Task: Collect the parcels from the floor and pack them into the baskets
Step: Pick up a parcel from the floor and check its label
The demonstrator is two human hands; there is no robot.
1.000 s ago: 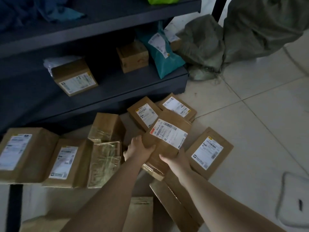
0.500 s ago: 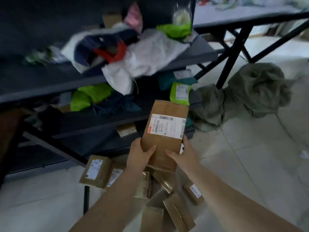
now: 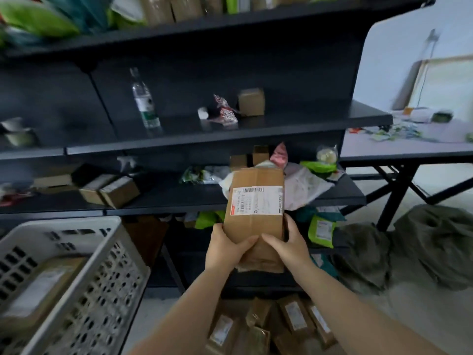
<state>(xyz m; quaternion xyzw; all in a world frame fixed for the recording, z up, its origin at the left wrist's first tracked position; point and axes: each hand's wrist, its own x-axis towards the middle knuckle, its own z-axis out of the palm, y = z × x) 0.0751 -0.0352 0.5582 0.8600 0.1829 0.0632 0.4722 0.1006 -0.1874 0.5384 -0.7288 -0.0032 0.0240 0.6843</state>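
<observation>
The fingers (image 3: 247,243) of both hands curl around the lower end of a rectangular cardboard parcel (image 3: 256,213): the left hand (image 3: 225,249) grips its left edge, the right hand (image 3: 288,245) its right edge. The parcel stands upright in the air (white printed label facing the camera) before dark shelves (image 3: 230,129). A white perforated plastic basket (image 3: 89,278) is at lower left. More brown parcels (image 3: 268,326) lie on the floor below.

1. A brown cardboard parcel (image 3: 256,213) with a white shipping label is held upright in the air in front of the shelving.
2. More brown parcels (image 3: 268,326) lie jumbled on the floor below.
3. A white perforated basket (image 3: 102,285), lower left, holds a labelled parcel (image 3: 38,288).
</observation>
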